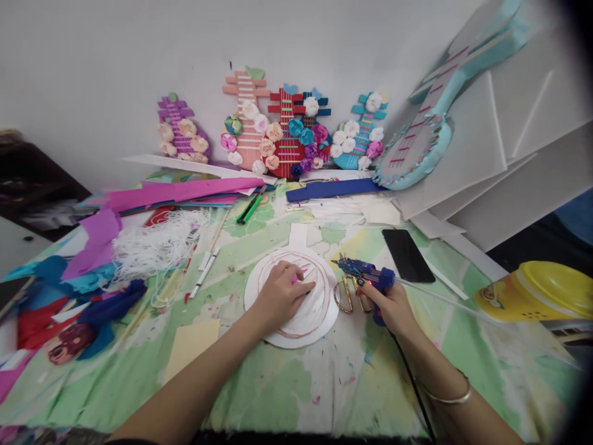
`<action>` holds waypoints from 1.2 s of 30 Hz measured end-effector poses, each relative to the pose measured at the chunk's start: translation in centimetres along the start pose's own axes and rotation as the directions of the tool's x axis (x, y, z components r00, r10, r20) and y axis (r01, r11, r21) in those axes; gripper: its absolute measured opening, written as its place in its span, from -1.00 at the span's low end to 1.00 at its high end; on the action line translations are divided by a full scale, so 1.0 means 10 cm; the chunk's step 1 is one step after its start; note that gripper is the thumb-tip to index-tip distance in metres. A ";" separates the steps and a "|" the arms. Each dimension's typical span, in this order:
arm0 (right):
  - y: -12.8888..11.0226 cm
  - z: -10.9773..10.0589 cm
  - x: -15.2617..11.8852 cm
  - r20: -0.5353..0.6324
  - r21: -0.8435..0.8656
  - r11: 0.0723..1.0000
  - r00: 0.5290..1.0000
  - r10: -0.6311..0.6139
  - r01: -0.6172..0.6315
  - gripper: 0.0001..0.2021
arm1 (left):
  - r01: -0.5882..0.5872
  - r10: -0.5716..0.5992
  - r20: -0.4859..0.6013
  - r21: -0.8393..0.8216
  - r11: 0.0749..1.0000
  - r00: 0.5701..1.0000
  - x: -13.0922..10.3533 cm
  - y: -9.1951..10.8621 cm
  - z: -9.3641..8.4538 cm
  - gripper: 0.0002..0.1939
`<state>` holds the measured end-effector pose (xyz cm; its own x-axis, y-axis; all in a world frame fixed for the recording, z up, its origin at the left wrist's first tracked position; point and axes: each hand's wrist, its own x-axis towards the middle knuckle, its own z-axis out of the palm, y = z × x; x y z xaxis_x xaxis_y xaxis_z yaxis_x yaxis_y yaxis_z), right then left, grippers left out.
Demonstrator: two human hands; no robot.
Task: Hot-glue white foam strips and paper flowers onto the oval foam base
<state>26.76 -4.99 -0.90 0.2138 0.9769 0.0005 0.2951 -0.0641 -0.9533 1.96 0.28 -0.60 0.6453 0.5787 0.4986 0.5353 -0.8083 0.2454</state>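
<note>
A round white piece (pixel 319 330) with a short neck at its far side lies on the table, with reddish rings and white material on its face. My left hand (pixel 283 295) rests on it, fingers bent, next to a small pink thing (pixel 299 276); whether the fingertips pinch anything is hidden. Right of the disc, my right hand (pixel 389 306) holds a blue glue gun (pixel 370 276), its nozzle pointing left toward the disc's edge. Gold-handled scissors (pixel 345 296) lie beneath the gun, between the disc and my right hand.
White string (pixel 155 244) and coloured scraps lie left. A green cutter (pixel 251 207), magenta sheets (pixel 185 193) and a blue strip (pixel 331 189) lie farther back. Decorated guitar shapes (pixel 290 139) lean on the wall. A black phone (pixel 408 254) and a yellow container (pixel 532 290) are at right.
</note>
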 end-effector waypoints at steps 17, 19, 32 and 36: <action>-0.01 -0.01 -0.03 0.037 -0.038 0.998 0.998 0.053 -0.052 -0.59 | -0.030 0.028 0.014 0.158 0.987 1.000 -0.03 0.00 0.03 -0.79; -0.02 -0.01 -0.03 0.046 -0.040 0.998 0.998 0.053 -0.051 -0.59 | -0.010 0.009 0.011 0.133 0.991 1.000 -0.04 0.00 0.03 -0.80; -0.04 -0.01 -0.04 0.033 -0.038 0.998 0.999 0.042 -0.041 -0.62 | -0.014 0.015 -0.004 0.090 0.996 1.000 -0.07 -0.03 0.04 -0.77; -0.02 0.00 -0.04 0.045 -0.023 0.999 0.998 0.037 -0.036 -0.60 | 0.002 -0.002 0.001 0.094 0.996 1.000 -0.06 -0.04 0.06 -0.77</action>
<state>26.65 -5.34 -0.69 0.1824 0.9820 -0.0482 0.3084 -0.1037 -0.9456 1.65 0.26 -1.47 0.6448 0.5807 0.4969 0.5854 -0.7933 0.1675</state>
